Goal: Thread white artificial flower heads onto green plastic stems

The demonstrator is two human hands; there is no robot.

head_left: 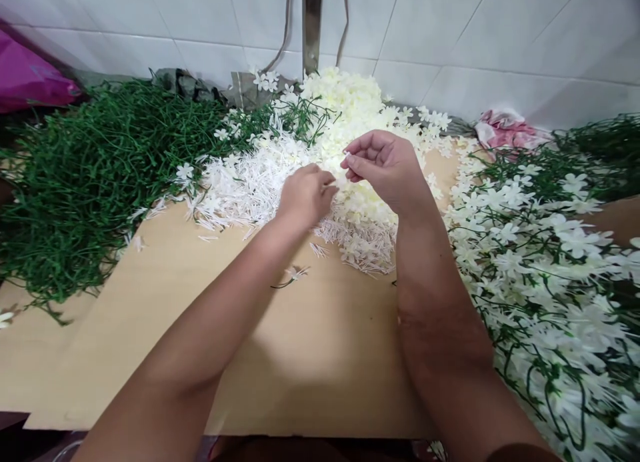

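My left hand [306,194] is low over the heap, its fingers curled inward beside the white stamen pieces [255,175] and the cream petals [360,199]. Whatever its fingertips may hold is hidden. Higher and to the right, my right hand [385,165] pinches a tiny white flower piece [347,155] between thumb and forefinger. Behind both hands rises a mound of pale yellow-white artificial flower heads [345,95]. A single stamen piece on a green stem [293,275] lies on the cardboard below my left hand.
Brown cardboard [310,362] covers the work surface. Green plastic stems [100,162] are heaped at left, and assembled white flowers on stems [545,269] at right. A pink-and-white cloth [510,132] lies by the tiled wall [450,29]. A magenta bag [33,75] is at far left.
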